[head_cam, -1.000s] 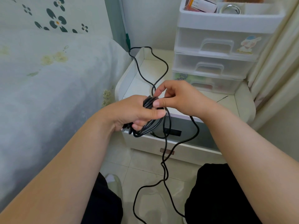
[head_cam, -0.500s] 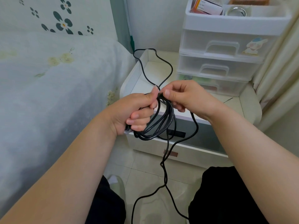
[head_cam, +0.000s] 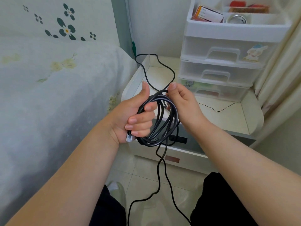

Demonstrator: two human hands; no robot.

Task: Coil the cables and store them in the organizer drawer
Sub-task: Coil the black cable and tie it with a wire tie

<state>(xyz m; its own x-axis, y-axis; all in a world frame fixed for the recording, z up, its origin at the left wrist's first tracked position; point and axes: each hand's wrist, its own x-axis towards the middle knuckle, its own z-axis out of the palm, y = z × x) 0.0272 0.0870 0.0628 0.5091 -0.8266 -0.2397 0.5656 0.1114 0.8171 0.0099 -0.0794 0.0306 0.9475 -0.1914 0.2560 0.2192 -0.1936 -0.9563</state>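
Note:
A black cable (head_cam: 164, 123) hangs in several loops in front of me. My left hand (head_cam: 132, 118) is closed around the left side of the coil, thumb up, with a clear plug end sticking out below the palm. My right hand (head_cam: 182, 103) pinches the cable at the top of the coil. One loose strand rises in a loop over the nightstand and another trails down to the floor tiles. The white plastic organizer (head_cam: 228, 51) with three translucent drawers stands at the back right of the nightstand, all drawers closed.
The white nightstand (head_cam: 228, 115) has a raised rim and a thin black wire on its top. A bed with a pale floral cover (head_cam: 57, 98) fills the left. A curtain (head_cam: 280, 82) hangs at the right. My knees in black trousers are at the bottom.
The coil has opened into wider, rounder loops. My left thumb has lifted upright and my right hand has shifted to the top of the coil, laying on another turn.

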